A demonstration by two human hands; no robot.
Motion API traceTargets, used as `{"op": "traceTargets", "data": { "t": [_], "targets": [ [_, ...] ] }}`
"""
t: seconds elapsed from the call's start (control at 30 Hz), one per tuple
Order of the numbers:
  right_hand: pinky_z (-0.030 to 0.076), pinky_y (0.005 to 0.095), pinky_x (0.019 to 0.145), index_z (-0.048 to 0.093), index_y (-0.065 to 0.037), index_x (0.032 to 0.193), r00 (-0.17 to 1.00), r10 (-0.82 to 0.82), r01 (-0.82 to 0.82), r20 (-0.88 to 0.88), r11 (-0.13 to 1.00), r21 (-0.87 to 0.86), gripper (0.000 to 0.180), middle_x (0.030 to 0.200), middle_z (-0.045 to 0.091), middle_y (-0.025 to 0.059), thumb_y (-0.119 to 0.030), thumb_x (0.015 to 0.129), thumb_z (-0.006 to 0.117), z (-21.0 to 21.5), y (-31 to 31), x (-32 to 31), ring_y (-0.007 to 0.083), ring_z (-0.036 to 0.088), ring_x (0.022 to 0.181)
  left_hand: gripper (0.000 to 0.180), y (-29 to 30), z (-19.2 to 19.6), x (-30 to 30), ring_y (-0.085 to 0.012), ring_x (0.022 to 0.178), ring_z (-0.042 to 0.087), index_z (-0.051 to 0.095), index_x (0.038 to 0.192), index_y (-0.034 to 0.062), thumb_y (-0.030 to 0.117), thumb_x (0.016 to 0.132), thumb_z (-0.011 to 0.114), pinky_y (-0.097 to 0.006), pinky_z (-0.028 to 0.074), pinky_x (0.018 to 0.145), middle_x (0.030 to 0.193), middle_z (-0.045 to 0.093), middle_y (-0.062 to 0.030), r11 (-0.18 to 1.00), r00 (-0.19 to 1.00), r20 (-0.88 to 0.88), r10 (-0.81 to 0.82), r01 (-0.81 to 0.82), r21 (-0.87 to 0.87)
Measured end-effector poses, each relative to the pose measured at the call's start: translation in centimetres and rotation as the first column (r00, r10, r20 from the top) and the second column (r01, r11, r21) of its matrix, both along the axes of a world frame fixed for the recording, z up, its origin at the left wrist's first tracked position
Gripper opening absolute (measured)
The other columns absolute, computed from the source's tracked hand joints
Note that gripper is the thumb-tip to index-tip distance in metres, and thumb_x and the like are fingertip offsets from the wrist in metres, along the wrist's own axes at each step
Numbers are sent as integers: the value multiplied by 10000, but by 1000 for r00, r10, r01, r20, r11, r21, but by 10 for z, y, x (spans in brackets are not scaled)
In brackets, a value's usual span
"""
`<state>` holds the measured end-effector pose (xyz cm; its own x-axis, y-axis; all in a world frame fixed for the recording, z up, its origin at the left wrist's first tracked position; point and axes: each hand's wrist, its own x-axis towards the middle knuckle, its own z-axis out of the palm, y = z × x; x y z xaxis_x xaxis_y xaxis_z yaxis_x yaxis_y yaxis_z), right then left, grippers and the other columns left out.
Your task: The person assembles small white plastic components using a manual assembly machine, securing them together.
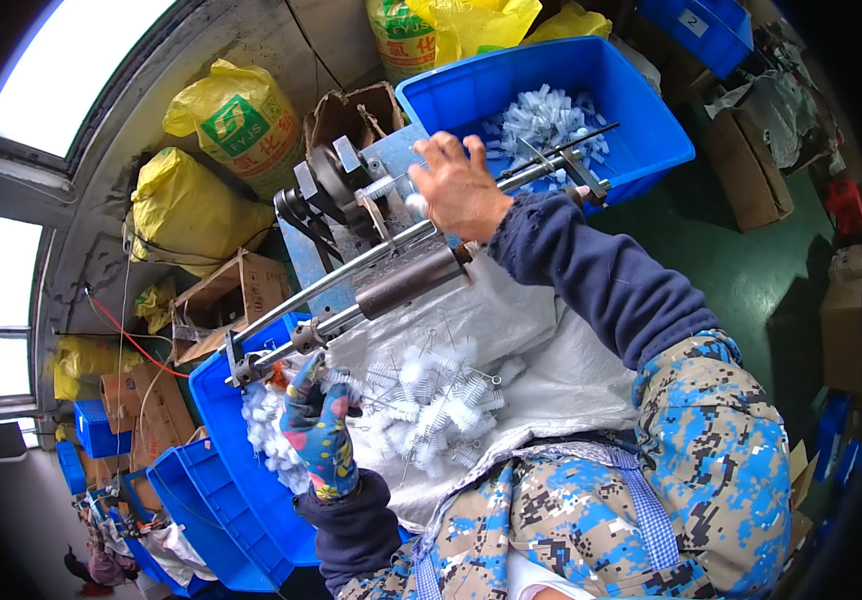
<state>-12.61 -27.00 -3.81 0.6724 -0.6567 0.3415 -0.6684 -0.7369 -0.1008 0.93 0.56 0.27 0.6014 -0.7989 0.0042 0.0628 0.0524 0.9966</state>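
My left hand [319, 430], in a blue flowered glove, is closed at the lower left end of the machine. A small wire brush with white bristles [343, 380] shows at its fingertips. My bare right hand [459, 190] is over the machine [341, 265], its fingers bent and its thumb hidden. Beside its fingertips are a small white piece [416, 203] and a clear ribbed part [381, 187]; the grip itself is partly hidden. Steel rods and a dark cylinder [411, 280] run slantwise between my hands. Several white brushes [436, 400] lie heaped on the white sheet [581, 375] over my lap.
A blue tub [651, 165] at the back right holds many translucent tubes [546, 120]. More white brushes fill a blue bin [213, 395] at the left. Yellow sacks [246, 125], cardboard boxes [241, 290] and a red hose [116, 325] stand or run along the wall.
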Motion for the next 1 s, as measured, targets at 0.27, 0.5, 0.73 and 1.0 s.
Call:
{"op": "traceTargets", "data": {
  "t": [0.27, 0.5, 0.73, 1.0],
  "targets": [
    [270, 529, 863, 659, -98, 868, 990, -17, 14, -137, 1000, -20, 162, 1064, 551, 60, -94, 724, 584, 13, -45, 4, 254, 404, 1125, 380, -14, -3, -5, -112, 684, 602, 560, 1152, 4, -76, 781, 584, -236, 509, 573, 877, 626, -66, 996, 998, 60, 6, -1, -92],
    [440, 409, 780, 596, -35, 1035, 992, 128, -119, -7, 939, 323, 369, 1020, 594, 154, -151, 696, 687, 50, -21, -39, 325, 549, 935, 339, -16, -9, -4, -152, 778, 630, 572, 1106, -10, -111, 783, 573, -265, 540, 673, 964, 639, -113, 984, 988, 130, 78, -56, -168],
    [510, 356, 726, 556, -30, 1107, 748, 413, -608, 520, 740, 287, 372, 956, 604, 210, -21, 735, 568, 33, 105, -22, 345, 615, 835, 514, -40, -10, -35, -161, 917, 593, 500, 1219, 9, -78, 737, 656, -280, 499, 779, 1068, 597, -104, 979, 960, 271, -66, 114, -167],
    [443, 409, 734, 669, -100, 859, 994, 103, -106, 39, 992, 66, 146, 999, 553, 124, -121, 748, 576, 26, 4, 44, 282, 532, 976, 342, -27, -62, -14, -301, 862, 601, 651, 996, 93, -10, 671, 677, -338, 494, 726, 970, 603, -132, 852, 410, 748, -523, 271, 447]
  ]
}}
